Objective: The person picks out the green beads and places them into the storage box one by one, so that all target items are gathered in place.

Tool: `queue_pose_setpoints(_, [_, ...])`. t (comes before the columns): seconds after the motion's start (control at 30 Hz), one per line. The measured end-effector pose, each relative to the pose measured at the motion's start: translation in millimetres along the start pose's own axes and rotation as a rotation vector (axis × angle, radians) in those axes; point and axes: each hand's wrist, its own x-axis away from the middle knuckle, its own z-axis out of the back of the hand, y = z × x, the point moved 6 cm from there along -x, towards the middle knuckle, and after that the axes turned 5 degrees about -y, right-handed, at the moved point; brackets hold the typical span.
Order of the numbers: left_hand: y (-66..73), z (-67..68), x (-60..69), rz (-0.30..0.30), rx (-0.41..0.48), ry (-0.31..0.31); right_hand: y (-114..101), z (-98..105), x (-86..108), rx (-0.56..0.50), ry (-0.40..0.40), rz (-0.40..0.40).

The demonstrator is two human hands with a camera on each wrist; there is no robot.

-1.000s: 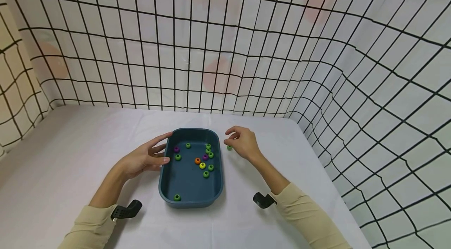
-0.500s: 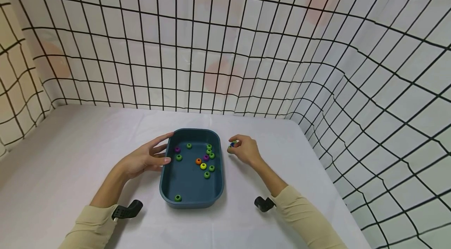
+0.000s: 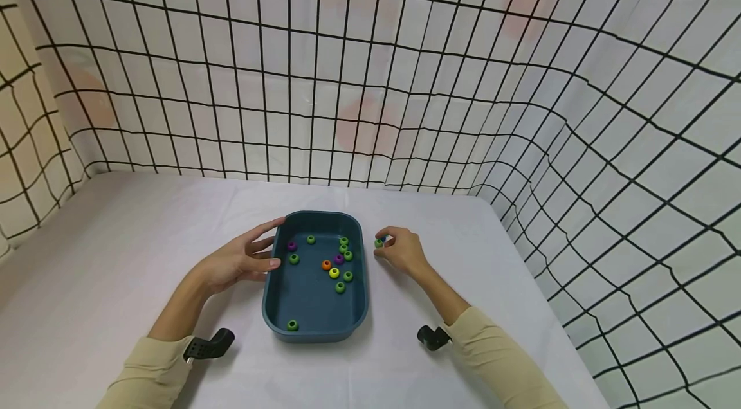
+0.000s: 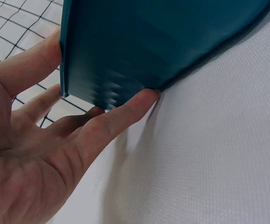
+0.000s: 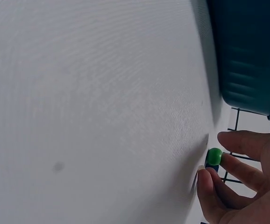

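Note:
My left hand [image 3: 231, 261] rests against the left side of a dark blue tray [image 3: 315, 319], its thumb at the rim. In the left wrist view the other fingers [image 4: 121, 116] lie fairly straight along the outer wall. To the right of the tray, my right hand [image 3: 403, 250] is low over the table. A green bead [image 5: 214, 156] and a dark blue bead [image 5: 213, 167] sit together at its fingertips. The thumb and forefinger are spread around them, and a gap shows beside the green bead. The undersides of both beads are hidden.
Several green beads lie in the tray, with purple beads [image 3: 292, 246], one orange bead [image 3: 327, 265] and one yellow bead [image 3: 334, 273]. A white cloth covers the table [image 3: 434, 216]. Black netting [image 3: 370, 100] hangs behind and to the right.
My right hand has come lower and its thumb and forefinger have spread. The green bead now shows between them, with the blue one behind. My left hand and the tray stay put.

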Motion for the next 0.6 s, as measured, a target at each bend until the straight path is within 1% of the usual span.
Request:
queue_pose_setpoints(0.3, [0.4, 0.0, -0.8, -0.015, 0.003, -0.015, -1.6, 0.9, 1.6, 0.010, 0.019, 0.017])
queue_pose_setpoints(0.47, [0.0, 0.1, -0.4, -0.015, 0.001, -0.014, 0.4, -0.4, 1.2, 0.020, 0.030, 0.038])
queue_pose_setpoints(0.6, [-0.1, 0.1, 0.1, -0.014, 0.000, -0.012, 1.3, -1.2, 1.1, 0.020, 0.033, 0.039])
